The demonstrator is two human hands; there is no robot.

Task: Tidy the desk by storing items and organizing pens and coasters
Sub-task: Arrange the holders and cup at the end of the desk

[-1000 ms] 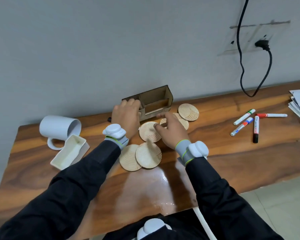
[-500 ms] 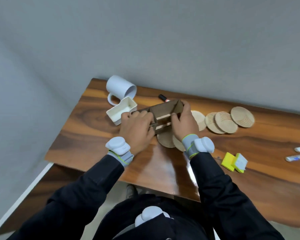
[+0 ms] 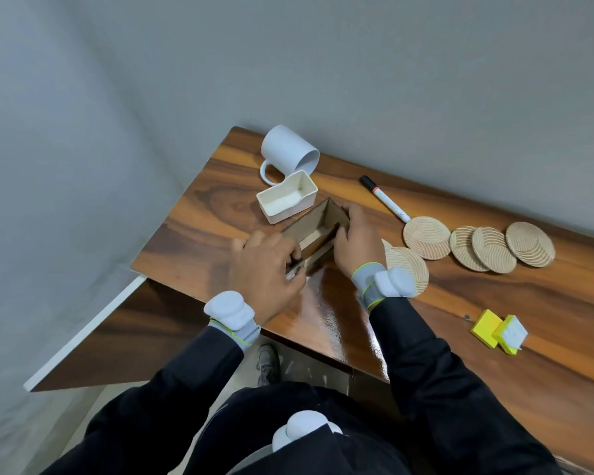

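Both hands are gripping a thin brown wooden box (image 3: 319, 231) at the glossy wood-grain surface's (image 3: 323, 323) left end: the left hand (image 3: 266, 269) is clamping its near end, the right hand (image 3: 357, 243) its right wall. Ridged round coasters (image 3: 426, 237) are lying rightward; beyond, a white rectangular tray (image 3: 287, 200), a tipped mug (image 3: 288, 154) and a marker (image 3: 384, 198) are resting.

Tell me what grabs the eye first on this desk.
Both hands, left hand and right hand, grip a brown wooden holder near the desk's front left corner. Right of them, round wooden coasters lie scattered and overlapping. Behind the holder, a white mug lies on its side by a white tray.
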